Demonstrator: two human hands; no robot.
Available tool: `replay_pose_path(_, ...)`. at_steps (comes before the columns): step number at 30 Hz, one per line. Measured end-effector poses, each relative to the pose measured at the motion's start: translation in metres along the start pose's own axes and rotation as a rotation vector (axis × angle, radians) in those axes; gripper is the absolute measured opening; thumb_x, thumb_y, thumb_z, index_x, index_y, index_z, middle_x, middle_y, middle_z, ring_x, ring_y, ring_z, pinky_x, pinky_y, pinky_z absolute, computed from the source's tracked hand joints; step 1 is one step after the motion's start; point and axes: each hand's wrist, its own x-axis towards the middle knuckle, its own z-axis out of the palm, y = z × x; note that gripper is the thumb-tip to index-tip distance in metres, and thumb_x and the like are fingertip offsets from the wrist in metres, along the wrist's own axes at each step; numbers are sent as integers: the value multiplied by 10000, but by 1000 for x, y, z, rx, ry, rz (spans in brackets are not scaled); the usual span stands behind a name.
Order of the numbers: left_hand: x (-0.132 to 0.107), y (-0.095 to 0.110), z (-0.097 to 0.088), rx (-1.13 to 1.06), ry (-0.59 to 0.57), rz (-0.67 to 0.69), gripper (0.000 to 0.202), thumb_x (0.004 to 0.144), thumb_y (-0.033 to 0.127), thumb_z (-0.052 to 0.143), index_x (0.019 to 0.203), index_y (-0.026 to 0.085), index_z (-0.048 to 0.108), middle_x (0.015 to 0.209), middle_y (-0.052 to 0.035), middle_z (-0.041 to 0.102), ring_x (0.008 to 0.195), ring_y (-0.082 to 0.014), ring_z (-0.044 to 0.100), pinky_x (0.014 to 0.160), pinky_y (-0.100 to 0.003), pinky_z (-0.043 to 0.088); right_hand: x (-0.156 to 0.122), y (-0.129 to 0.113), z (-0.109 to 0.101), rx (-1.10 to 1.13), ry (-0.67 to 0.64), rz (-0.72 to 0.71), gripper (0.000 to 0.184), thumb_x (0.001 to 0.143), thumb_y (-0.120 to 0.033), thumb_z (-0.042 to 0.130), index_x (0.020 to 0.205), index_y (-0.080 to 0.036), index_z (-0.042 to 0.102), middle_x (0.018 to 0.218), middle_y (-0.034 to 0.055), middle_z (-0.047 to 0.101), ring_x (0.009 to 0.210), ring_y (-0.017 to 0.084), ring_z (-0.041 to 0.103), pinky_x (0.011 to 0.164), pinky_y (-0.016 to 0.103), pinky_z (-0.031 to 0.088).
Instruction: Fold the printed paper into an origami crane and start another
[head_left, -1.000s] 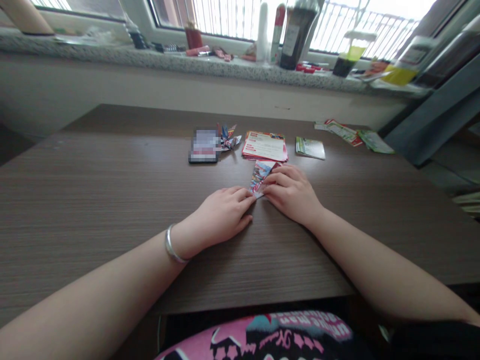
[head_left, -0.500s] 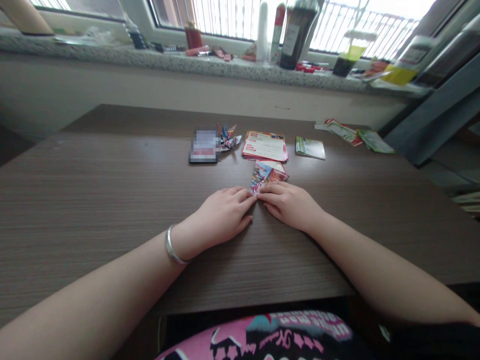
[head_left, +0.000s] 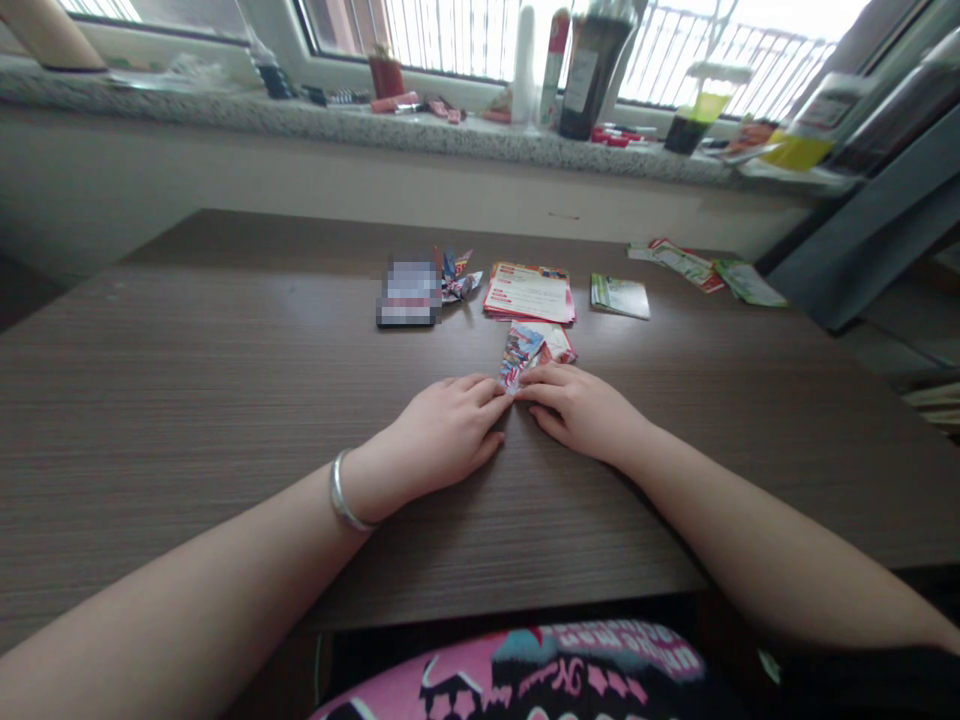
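A small sheet of printed paper [head_left: 522,348], partly folded, lies on the table with its lower point toward me. Its left flap shows a colourful picture, and white with a red edge shows on the right. My left hand [head_left: 455,425] presses the lower point with its fingertips, fingers together and thumb resting lower. Curled over the lower right part of the paper, my right hand [head_left: 581,405] has its fingertips on the fold and hides some of it. The two index fingers nearly meet at the point.
Beyond the paper stand a phone [head_left: 409,295], a folded paper piece [head_left: 459,280], a stack of printed cards [head_left: 529,292] and a small booklet [head_left: 620,297]. Paper strips [head_left: 686,265] lie at the far right. Bottles [head_left: 592,75] line the windowsill [head_left: 465,135].
The right flap of the paper has shifted, and more of its white side shows where a coloured print was. My right fingers moved slightly; my left hand stays nearly still.
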Motion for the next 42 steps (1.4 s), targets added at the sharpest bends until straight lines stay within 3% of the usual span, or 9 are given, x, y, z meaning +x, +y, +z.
replay_pose_path(20,-2,0,-6,-26,-35,-3,294,931,258,466,1152,138,619,1187,-122,635,1159,-256,581,1000,-405,495,0,16,-5,13,-20,44,270,874,-139,517,999,-199,749,1179,94,675,1092,219,618,990,398,482)
replay_pose_path(28,-4,-2,-4,-26,-33,4,268,926,245,466,1112,138,627,1192,-109,637,1141,-238,590,1005,-377,493,-4,25,-9,-45,-35,214,305,850,-141,540,1030,-259,755,1246,52,662,1128,237,612,1003,436,480)
replay_pose_path(36,-4,-2,-4,-29,-41,1,256,925,248,468,1094,141,628,1178,-110,641,1134,-242,593,983,-378,505,-7,25,-16,-201,-90,426,289,876,-246,537,1036,-359,750,1283,-10,646,1047,258,655,806,420,551)
replay_pose_path(42,-5,-4,-2,-30,-31,9,241,923,251,473,1074,144,629,1173,-112,640,1127,-242,594,990,-382,498,-10,38,-17,-258,-92,492,283,871,-268,540,1029,-363,755,1160,-6,709,991,249,668,741,372,536)
